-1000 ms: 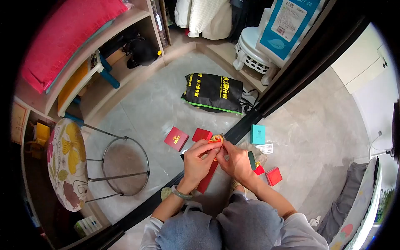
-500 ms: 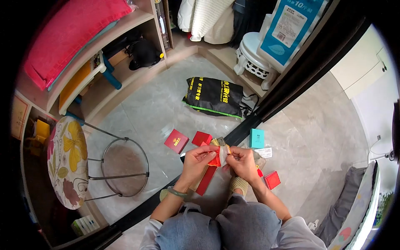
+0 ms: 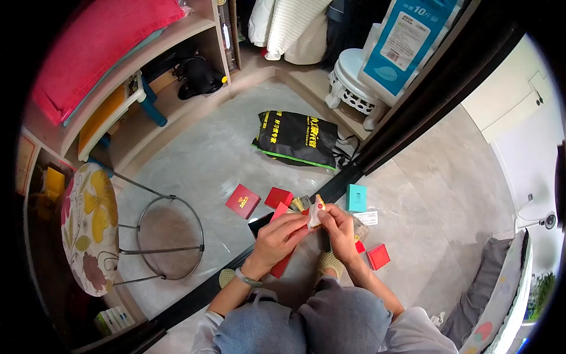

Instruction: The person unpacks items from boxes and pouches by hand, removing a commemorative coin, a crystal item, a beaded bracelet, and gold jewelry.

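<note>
Between both hands, above the floor and in front of my knees, is a small clear-and-white plastic packet [image 3: 316, 213] with a red spot and an orange edge. My left hand [image 3: 278, 241] pinches its left side, fingers bent together. My right hand [image 3: 340, 235] grips the other side between thumb and fingers. Below the hands, a long red box [image 3: 281, 265] is partly covered by my left hand. Around them lie a dark red box [image 3: 243, 201] with a gold emblem, a red box [image 3: 278, 197], a teal box [image 3: 356, 197] and another red box [image 3: 379, 257].
A black drawstring bag [image 3: 296, 139] lies on the grey floor ahead. To the left stands a flower-patterned stool [image 3: 93, 230] with metal legs, beside low shelving. A white plastic stool [image 3: 354, 74] and a blue-and-white package [image 3: 407, 44] stand at upper right. A dark door track crosses the floor.
The packet has been turned more upright between the fingers, and the red part seen earlier is mostly hidden. My left hand has shifted slightly, its back now more toward me. The view has shifted slightly.
</note>
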Action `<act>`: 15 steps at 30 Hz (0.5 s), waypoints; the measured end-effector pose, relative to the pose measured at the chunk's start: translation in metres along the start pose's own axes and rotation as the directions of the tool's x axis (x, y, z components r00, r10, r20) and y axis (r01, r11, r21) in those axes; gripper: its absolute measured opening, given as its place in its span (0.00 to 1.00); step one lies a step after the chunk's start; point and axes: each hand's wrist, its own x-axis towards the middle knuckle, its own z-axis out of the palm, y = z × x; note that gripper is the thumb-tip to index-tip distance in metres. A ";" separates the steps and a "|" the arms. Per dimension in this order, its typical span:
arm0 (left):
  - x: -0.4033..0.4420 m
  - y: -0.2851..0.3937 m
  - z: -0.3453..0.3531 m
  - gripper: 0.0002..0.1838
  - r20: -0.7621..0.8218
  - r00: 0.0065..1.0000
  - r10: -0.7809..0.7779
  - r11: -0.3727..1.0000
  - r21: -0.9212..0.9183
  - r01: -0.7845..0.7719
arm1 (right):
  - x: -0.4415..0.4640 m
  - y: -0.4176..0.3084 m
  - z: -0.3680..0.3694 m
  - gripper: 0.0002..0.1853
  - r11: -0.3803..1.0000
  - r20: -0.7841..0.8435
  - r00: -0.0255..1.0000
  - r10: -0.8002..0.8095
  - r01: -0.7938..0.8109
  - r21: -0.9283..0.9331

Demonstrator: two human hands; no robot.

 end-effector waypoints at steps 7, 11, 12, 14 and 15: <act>0.001 0.004 0.007 0.11 -0.064 0.990 -0.122 0.991 -0.061 0.118 | -0.004 -0.005 0.017 0.06 0.989 0.011 0.989 -0.148 0.148 -0.004; 0.003 0.001 0.002 0.07 -0.035 0.981 -0.192 0.977 -0.100 0.187 | -0.002 0.014 0.015 0.06 0.982 0.021 0.982 -0.188 0.188 0.015; 0.004 0.000 0.001 0.06 -0.004 0.974 -0.226 0.967 -0.125 0.223 | -0.001 0.019 0.011 0.06 0.982 0.024 0.982 -0.189 0.188 0.018; 0.005 -0.003 -0.001 0.05 0.025 0.965 -0.261 0.954 -0.146 0.262 | 0.000 0.025 0.003 0.07 0.990 0.042 0.990 -0.138 0.139 -0.027; 0.006 -0.003 -0.003 0.05 0.051 0.967 -0.250 0.958 -0.134 0.255 | 0.000 0.025 0.003 0.07 0.990 0.046 0.990 -0.135 0.137 -0.026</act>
